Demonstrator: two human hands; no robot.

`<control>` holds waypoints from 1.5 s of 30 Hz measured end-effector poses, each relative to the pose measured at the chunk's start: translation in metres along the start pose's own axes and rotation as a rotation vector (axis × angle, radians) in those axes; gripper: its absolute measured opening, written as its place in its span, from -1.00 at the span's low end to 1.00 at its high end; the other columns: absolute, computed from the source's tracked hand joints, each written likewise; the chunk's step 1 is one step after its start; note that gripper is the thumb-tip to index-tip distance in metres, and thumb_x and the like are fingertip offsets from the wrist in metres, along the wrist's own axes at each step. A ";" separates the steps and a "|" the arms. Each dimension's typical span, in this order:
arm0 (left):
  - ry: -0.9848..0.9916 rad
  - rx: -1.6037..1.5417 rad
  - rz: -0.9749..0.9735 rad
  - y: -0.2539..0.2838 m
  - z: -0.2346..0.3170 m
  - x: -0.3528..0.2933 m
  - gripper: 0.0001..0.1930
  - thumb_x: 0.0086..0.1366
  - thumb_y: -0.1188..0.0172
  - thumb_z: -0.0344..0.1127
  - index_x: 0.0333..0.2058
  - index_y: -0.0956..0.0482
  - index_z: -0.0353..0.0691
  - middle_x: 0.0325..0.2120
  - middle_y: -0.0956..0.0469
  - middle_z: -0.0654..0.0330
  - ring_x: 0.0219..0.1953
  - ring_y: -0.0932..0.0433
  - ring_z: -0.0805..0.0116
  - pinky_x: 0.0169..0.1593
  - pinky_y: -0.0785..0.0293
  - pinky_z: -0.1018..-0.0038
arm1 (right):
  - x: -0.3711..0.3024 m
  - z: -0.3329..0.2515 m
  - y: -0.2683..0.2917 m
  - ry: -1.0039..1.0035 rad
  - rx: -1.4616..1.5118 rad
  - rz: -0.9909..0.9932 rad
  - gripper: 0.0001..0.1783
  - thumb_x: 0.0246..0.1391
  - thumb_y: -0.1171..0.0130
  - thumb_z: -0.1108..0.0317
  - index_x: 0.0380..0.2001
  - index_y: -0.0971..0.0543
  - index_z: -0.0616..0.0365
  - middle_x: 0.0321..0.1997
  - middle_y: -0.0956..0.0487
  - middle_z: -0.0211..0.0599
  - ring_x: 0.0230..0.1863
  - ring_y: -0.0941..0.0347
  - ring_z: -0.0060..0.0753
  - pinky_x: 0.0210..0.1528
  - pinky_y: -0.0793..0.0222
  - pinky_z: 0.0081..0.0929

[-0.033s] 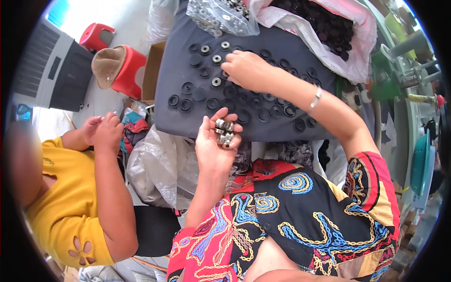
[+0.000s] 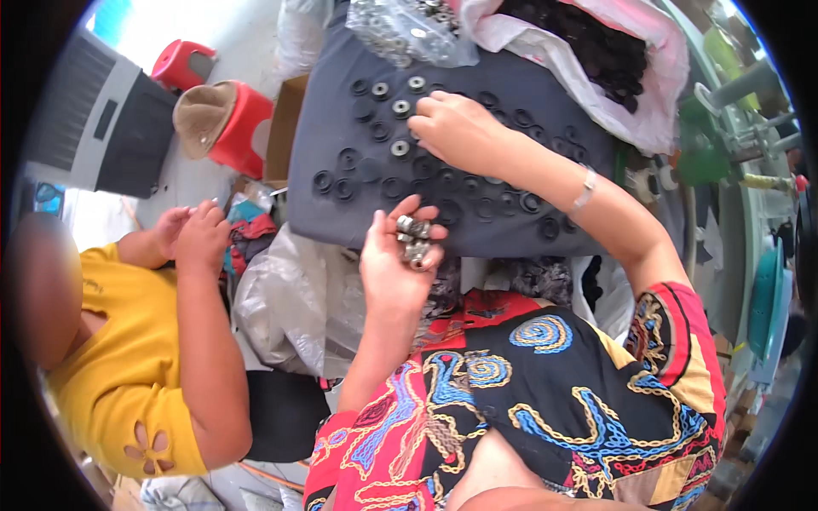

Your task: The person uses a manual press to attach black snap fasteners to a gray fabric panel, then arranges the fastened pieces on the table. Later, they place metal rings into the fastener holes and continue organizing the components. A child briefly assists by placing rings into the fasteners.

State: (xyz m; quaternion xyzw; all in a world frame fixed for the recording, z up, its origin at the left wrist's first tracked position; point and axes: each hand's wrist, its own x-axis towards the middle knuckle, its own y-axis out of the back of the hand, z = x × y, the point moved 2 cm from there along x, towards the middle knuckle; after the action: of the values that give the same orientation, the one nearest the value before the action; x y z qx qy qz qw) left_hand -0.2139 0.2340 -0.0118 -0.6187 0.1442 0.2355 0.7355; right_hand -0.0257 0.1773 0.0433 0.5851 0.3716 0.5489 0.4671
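Observation:
My left hand is palm up just past the near edge of the table, fingers curled round several small silver metal bearings. Over the cloth, my right hand reaches down with its fingers pinched together; its fingertips hide whatever is between them. Black round plastic rings and discs lie spread in rough rows around it. A few of them carry a silver bearing in the centre, such as the bearing just left of and below my fingertips and another bearing above it.
A clear bag of metal pieces and a white sack of black discs stand on the table's dark cloth. At left sits a person in yellow, hands together. Red stools and green machinery flank the table.
The whole picture has shifted slightly to the right. Both my hands keep nearly the same place relative to the table and the black pieces.

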 end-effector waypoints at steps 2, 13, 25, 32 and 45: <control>0.028 0.008 0.000 -0.002 -0.002 -0.001 -0.51 0.45 0.27 0.02 0.01 -0.43 -0.27 -0.28 -0.57 0.01 -0.36 -0.52 0.12 -0.58 -0.28 0.46 | -0.009 -0.027 0.022 0.014 0.113 0.080 -0.90 -0.12 -0.21 0.39 -0.54 -0.57 0.20 -0.39 -0.53 -0.19 -0.22 -0.49 -0.16 -0.16 -0.45 -0.28; -0.016 0.148 0.012 -0.001 -0.022 -0.006 -0.74 0.45 0.13 -0.07 -0.23 -0.45 -0.05 -0.45 -0.49 0.32 -0.48 -0.47 0.44 -0.63 -0.22 0.50 | -0.050 -0.079 0.021 -0.088 0.565 -0.010 -0.83 -0.22 -0.27 0.38 -0.50 -0.52 0.19 -0.42 -0.46 -0.20 -0.28 -0.45 -0.08 -0.24 -0.41 -0.23; -0.044 0.225 -0.207 -0.011 -0.015 -0.011 -0.72 0.38 -0.07 -0.16 -0.20 -0.48 -0.30 -0.46 -0.51 0.17 -0.61 -0.44 0.43 -0.70 -0.21 0.65 | -0.054 -0.063 0.035 -0.335 1.104 -0.070 -0.78 0.01 -0.21 0.45 -0.24 -0.62 0.27 -0.33 -0.50 -0.23 -0.31 -0.51 -0.26 -0.27 -0.45 -0.39; 0.124 0.144 -0.374 0.000 -0.008 -0.011 -0.70 0.36 -0.09 -0.15 -0.23 -0.47 -0.33 -0.45 -0.52 0.08 -0.60 -0.42 0.38 -0.73 -0.21 0.64 | -0.048 -0.048 0.036 -0.185 1.246 -0.268 -0.77 0.03 -0.24 0.38 -0.24 -0.62 0.27 -0.32 -0.47 -0.26 -0.25 -0.49 -0.39 -0.21 -0.41 -0.44; 0.086 0.085 -0.228 0.001 -0.010 -0.005 -0.69 0.38 -0.04 -0.26 -0.06 -0.45 -0.42 -0.37 -0.48 0.04 -0.52 -0.43 0.34 -0.68 -0.27 0.64 | -0.046 0.030 0.023 -0.413 0.535 0.169 -0.78 -0.16 -0.24 0.49 -0.34 -0.58 0.26 -0.41 -0.55 -0.17 -0.38 -0.55 -0.24 -0.30 -0.48 -0.42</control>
State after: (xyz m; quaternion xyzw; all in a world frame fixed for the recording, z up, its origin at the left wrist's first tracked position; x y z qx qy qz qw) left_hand -0.2182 0.2235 -0.0118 -0.6089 0.1140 0.1172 0.7762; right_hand -0.0035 0.1229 0.0527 0.8144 0.3502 0.3386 0.3154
